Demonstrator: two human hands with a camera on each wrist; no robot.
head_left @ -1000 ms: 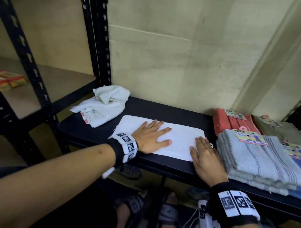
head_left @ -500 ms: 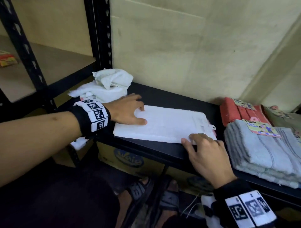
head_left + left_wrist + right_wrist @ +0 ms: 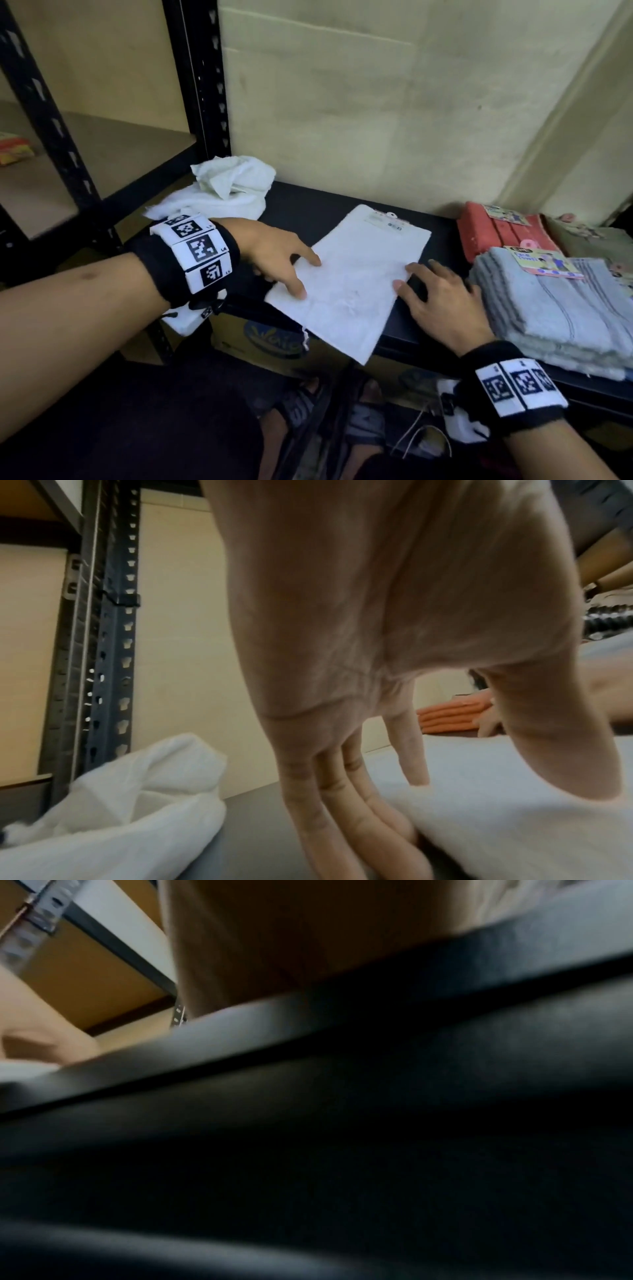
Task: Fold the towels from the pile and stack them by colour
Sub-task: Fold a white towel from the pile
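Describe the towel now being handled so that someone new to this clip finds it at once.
On the black shelf against the pale wall, look between the crumpled white pile and the grey stack. The flat folded white towel lies there, askew, overhanging the front edge, a barcode label at its far end.

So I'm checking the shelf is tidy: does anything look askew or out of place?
Yes. The folded white towel lies diagonally, its near corner hanging off the black shelf, held between the left hand and the right hand. Behind it, white towels lie crumpled. The grey stack sits squarely.
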